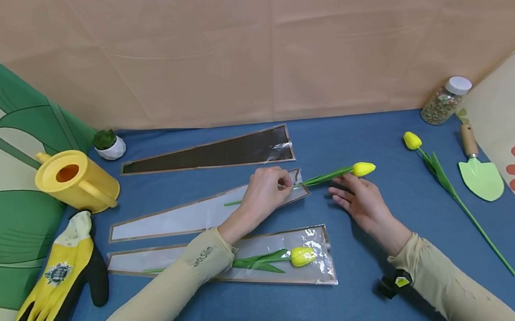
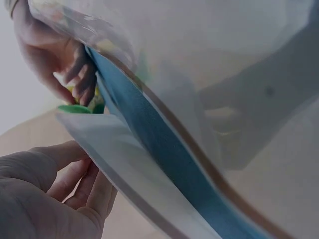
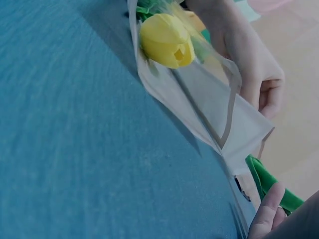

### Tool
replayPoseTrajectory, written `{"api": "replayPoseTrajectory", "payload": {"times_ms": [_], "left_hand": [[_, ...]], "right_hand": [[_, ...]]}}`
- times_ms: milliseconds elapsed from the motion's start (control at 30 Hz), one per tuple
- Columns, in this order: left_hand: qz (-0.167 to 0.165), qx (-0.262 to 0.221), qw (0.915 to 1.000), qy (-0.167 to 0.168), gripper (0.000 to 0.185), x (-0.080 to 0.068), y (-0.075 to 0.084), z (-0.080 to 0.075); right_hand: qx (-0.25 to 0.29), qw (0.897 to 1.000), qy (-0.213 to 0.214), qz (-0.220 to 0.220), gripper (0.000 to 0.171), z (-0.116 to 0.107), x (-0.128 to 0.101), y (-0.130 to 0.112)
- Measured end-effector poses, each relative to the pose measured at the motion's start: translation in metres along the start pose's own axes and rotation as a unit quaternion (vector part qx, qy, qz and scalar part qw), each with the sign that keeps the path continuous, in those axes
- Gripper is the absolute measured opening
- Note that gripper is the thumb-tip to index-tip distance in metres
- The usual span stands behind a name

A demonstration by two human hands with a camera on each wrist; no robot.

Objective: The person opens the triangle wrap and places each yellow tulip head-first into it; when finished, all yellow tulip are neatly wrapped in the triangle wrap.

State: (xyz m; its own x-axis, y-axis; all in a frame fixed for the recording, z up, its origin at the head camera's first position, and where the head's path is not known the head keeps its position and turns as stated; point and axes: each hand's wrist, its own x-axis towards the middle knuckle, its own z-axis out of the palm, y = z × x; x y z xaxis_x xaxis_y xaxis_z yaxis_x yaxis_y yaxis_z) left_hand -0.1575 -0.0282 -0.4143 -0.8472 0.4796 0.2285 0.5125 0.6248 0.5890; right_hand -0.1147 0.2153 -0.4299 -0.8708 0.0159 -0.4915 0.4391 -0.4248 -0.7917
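A yellow tulip (image 1: pixel 325 177) lies across the wide end of the middle white-backed flower sleeve (image 1: pixel 158 222), with its stem inside and its bloom outside to the right. My left hand (image 1: pixel 267 194) pinches that sleeve near its opening; the wrist view shows the fingers at the sleeve's edge (image 2: pixel 107 159). My right hand (image 1: pixel 366 206) holds the tulip just below the bloom, its lower fingers loosely bent. In the right wrist view, a finger touches the green leaf (image 3: pixel 271 184). Nearer me, a second tulip (image 1: pixel 301 256) lies inside another clear-fronted sleeve (image 1: pixel 268 240), partly hidden by my left forearm.
A black sleeve (image 1: pixel 217 152) lies at the back. A third tulip (image 1: pixel 458 199), a green trowel (image 1: pixel 481 177) and a jar (image 1: pixel 445 100) are on the right. On the left are a watering can (image 1: pixel 99 181), a potted plant (image 1: pixel 111 148) and a yellow-black glove (image 1: pixel 59 284).
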Motion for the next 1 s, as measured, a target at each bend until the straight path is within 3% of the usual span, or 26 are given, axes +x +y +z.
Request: {"api": "replayPoseTrajectory", "payload": {"times_ms": [133,467,1000], "left_hand": [[0.004,-0.003,1.0000,-0.001,0.017,0.000,0.001,0.000],[0.007,0.007,0.9999,0.000,0.016,0.000,0.002,-0.002],[0.024,-0.002,0.9996,0.013,0.022,-0.001,0.007,-0.002]], "right_hand": [[-0.028,0.999,0.002,-0.024,0.023,0.004,0.002,0.004],[-0.075,0.996,0.025,-0.026,0.045,0.016,0.004,0.011],[-0.096,0.994,0.023,-0.041,0.046,0.020,0.007,0.014]]}}
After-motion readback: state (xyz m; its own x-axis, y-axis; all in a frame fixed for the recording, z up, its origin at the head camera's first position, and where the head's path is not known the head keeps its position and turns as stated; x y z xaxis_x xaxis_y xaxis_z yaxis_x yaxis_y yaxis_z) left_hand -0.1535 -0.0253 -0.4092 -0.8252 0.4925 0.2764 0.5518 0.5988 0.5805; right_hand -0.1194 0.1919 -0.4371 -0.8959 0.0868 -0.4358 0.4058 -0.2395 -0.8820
